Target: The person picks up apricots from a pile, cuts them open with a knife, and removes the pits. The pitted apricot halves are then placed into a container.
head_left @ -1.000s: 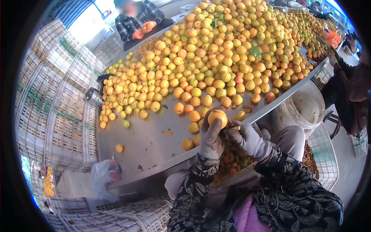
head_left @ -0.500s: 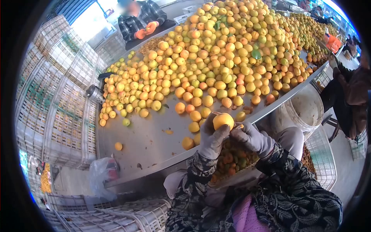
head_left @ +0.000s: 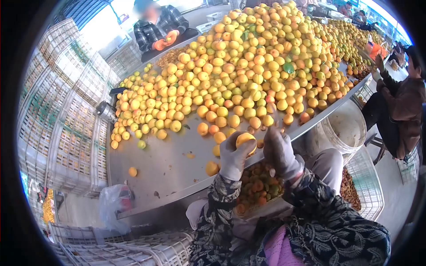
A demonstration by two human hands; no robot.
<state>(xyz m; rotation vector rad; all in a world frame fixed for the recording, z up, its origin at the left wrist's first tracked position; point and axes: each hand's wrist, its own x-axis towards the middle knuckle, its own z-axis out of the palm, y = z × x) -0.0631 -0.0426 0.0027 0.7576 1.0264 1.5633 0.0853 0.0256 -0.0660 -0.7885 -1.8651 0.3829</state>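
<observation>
My left hand [head_left: 234, 160], in a pale glove with dark, soiled fingers, grips a yellow-orange apricot [head_left: 244, 141] over the near edge of the metal table. Just to its right, my right hand [head_left: 282, 153], gloved alike, is raised and apart from the fruit. Its fingers point up and are smeared, so whether they hold anything does not show. A large heap of apricots [head_left: 248, 75] spreads over the table beyond both hands. Below them, between my knees, a container holds orange and greenish fruit pieces [head_left: 262, 188].
The metal table [head_left: 164, 173] has a raised rim. A white bucket [head_left: 346, 126] and a crate with brown bits [head_left: 350, 190] are at right. Stacked plastic crates [head_left: 66, 128] stand left. A co-worker in orange gloves [head_left: 164, 41] works across; another person [head_left: 401, 102] sits right.
My right hand has drawn away from the apricot, its fingers now pointing up. My left hand, still gripping the apricot, has shifted slightly left. The view has turned a little.
</observation>
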